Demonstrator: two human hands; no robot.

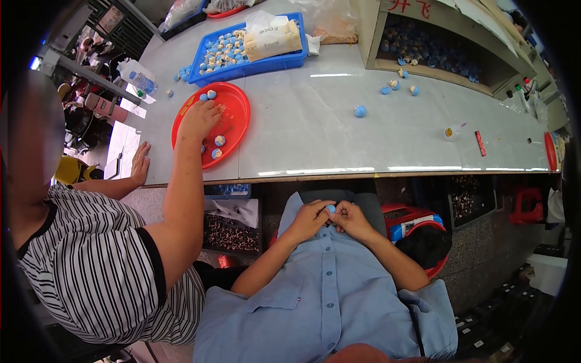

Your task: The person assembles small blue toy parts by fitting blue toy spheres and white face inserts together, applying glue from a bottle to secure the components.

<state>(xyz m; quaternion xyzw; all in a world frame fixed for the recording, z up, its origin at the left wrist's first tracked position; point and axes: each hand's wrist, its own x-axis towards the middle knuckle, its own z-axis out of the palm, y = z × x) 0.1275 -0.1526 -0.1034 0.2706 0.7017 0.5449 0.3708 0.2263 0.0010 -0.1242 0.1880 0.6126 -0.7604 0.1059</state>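
A small round blue piece (pixel 330 209) is pinched between my two hands, low over my lap and in front of the table edge. My left hand (pixel 308 219) closes on it from the left, fingers bent. From the right, my right hand (pixel 353 220) meets it with curled fingertips. The fingers cover most of the piece. Similar blue-and-cream pieces lie on the grey table (pixel 290 130), one blue piece (pixel 360 111) nearest to me. A co-worker's hand (pixel 201 119) reaches into a red round tray (pixel 243 121) holding several such pieces.
Behind the red tray stands a blue bin (pixel 254 68) of pieces with a tissue pack (pixel 273 40) on it. An open wooden box (pixel 370 36) with more pieces stands at the back right. A small bottle (pixel 449 132) and a red stick (pixel 480 143) lie at right.
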